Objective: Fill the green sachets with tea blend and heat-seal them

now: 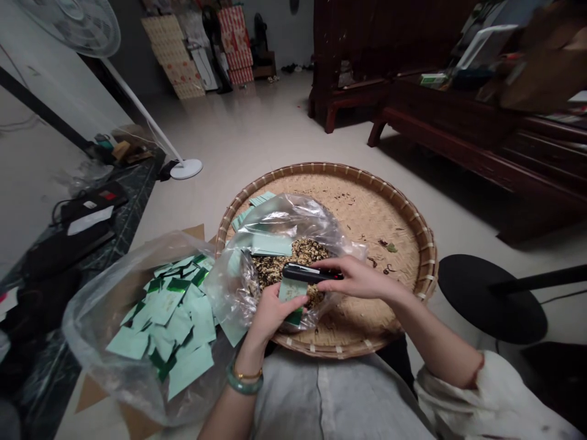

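Packet (292, 289) is pinched in your left hand (271, 310), its upper edge at the black tool (316, 276) your right hand (356, 277) grasps, above the open bag (300, 212) of dried bits (308, 249) on the round tray (373, 214) before you.

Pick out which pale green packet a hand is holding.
The packet in the left hand, its upper edge at the black device in the right hand; the other packets lie apart from both hands.

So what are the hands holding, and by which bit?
The left hand holds a green packet around its middle, thumb across the front; the right hand grips a black tool by its right end.
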